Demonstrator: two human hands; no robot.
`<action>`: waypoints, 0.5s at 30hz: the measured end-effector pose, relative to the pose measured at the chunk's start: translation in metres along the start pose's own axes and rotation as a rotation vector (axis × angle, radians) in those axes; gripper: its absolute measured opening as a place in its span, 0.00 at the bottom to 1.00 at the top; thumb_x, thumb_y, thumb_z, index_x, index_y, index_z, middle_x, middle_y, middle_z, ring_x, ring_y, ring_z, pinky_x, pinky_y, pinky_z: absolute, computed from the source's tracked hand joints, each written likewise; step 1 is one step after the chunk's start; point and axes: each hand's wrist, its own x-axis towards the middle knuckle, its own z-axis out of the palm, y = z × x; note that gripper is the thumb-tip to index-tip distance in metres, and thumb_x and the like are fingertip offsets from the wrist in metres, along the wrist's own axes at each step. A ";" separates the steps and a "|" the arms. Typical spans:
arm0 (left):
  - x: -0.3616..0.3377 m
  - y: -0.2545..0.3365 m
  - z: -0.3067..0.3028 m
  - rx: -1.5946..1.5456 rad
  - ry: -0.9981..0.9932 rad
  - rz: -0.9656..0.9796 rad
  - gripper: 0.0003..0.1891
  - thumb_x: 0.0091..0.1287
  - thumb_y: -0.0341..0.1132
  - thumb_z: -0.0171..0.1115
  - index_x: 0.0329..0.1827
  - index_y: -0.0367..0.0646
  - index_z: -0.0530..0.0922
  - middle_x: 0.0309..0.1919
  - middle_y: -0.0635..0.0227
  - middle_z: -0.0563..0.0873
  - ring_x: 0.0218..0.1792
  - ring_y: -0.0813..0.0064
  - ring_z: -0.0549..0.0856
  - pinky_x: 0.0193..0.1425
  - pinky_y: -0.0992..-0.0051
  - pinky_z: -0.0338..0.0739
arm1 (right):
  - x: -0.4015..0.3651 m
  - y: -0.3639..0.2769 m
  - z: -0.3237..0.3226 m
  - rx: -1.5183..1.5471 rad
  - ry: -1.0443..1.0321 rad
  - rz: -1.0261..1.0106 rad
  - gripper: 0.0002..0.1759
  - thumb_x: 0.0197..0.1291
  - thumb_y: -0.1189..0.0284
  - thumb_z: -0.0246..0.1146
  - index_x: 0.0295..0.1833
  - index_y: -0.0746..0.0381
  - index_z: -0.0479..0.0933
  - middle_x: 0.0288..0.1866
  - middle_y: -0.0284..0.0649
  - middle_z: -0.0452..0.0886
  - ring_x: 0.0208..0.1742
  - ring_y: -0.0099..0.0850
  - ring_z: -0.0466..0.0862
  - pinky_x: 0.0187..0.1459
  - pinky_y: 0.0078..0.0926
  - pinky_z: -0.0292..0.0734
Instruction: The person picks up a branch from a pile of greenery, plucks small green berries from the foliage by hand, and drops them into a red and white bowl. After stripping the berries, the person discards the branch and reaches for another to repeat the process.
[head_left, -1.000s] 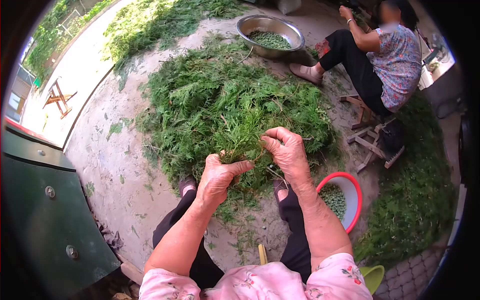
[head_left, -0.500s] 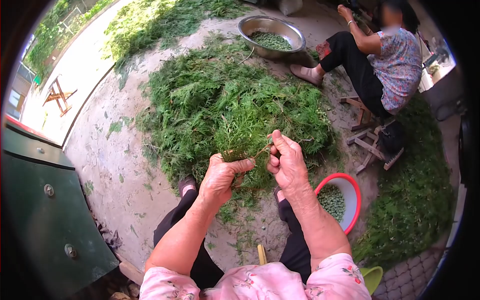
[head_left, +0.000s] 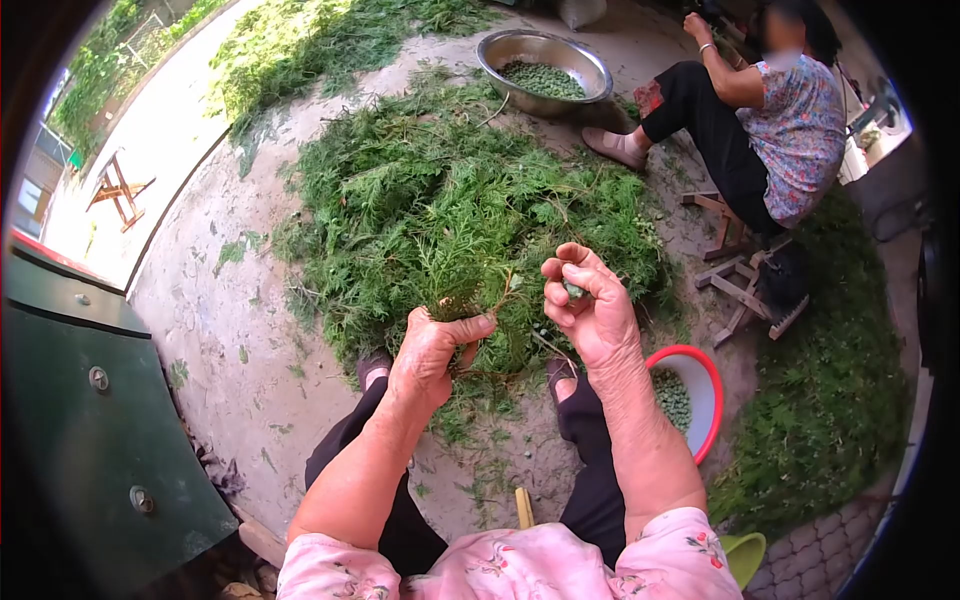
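My left hand (head_left: pixel 428 352) is closed round a leafy evergreen sprig (head_left: pixel 460 262), its thumb laid along the stem. To the right, my right hand (head_left: pixel 600 315) pinches a small green seed cone (head_left: pixel 574 289) between thumb and fingers, apart from the sprig. Both hands are over a large heap of cut evergreen branches (head_left: pixel 390 180) on the ground. Beside my right forearm stands a white bowl with a red rim (head_left: pixel 712 405), partly hidden by the arm; small green cones (head_left: pixel 670 398) lie in it.
A metal basin (head_left: pixel 490 50) with green cones stands beyond the heap. At the upper right a person (head_left: pixel 795 130) sits on a low wooden stool (head_left: pixel 722 225); another wooden stool (head_left: pixel 745 300) stands nearer. Dark green panels (head_left: pixel 90 420) are at the left. More greenery (head_left: pixel 820 420) covers the right side.
My right hand has come away from the sprig and turned, with a green cone now showing in its fingers. My left hand has shifted slightly left and down, still gripping the sprig.
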 end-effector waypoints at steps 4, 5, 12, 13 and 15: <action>-0.001 0.003 -0.001 -0.012 -0.014 -0.019 0.09 0.48 0.26 0.70 0.30 0.42 0.77 0.22 0.77 0.77 0.19 0.82 0.70 0.20 0.80 0.58 | 0.003 0.009 -0.010 -0.226 -0.131 0.049 0.13 0.60 0.65 0.63 0.42 0.64 0.75 0.25 0.30 0.72 0.19 0.16 0.71 0.14 0.12 0.58; -0.001 0.002 -0.001 -0.021 -0.021 -0.022 0.09 0.48 0.25 0.69 0.30 0.42 0.78 0.24 0.76 0.79 0.20 0.82 0.71 0.20 0.79 0.59 | 0.002 0.009 -0.011 -0.345 -0.131 0.085 0.14 0.59 0.63 0.64 0.40 0.65 0.76 0.24 0.29 0.72 0.18 0.15 0.70 0.12 0.11 0.56; 0.000 0.000 0.001 0.033 -0.021 -0.018 0.08 0.48 0.26 0.69 0.30 0.42 0.79 0.23 0.76 0.79 0.20 0.82 0.71 0.20 0.79 0.60 | -0.002 0.013 -0.003 -0.411 -0.116 0.081 0.11 0.56 0.67 0.67 0.36 0.64 0.78 0.20 0.27 0.72 0.16 0.14 0.67 0.14 0.13 0.56; 0.000 0.000 0.000 0.025 -0.013 -0.032 0.08 0.49 0.25 0.68 0.31 0.42 0.79 0.23 0.76 0.79 0.20 0.82 0.71 0.20 0.79 0.59 | -0.003 0.014 -0.004 -0.424 -0.078 0.029 0.09 0.54 0.70 0.67 0.36 0.65 0.79 0.21 0.29 0.74 0.18 0.16 0.69 0.17 0.15 0.61; 0.000 0.000 0.001 0.016 -0.005 -0.046 0.08 0.50 0.25 0.68 0.31 0.42 0.78 0.24 0.76 0.79 0.20 0.82 0.71 0.20 0.80 0.59 | -0.004 0.022 -0.002 -0.720 -0.034 -0.319 0.08 0.53 0.72 0.67 0.35 0.65 0.80 0.23 0.31 0.76 0.22 0.18 0.72 0.23 0.17 0.65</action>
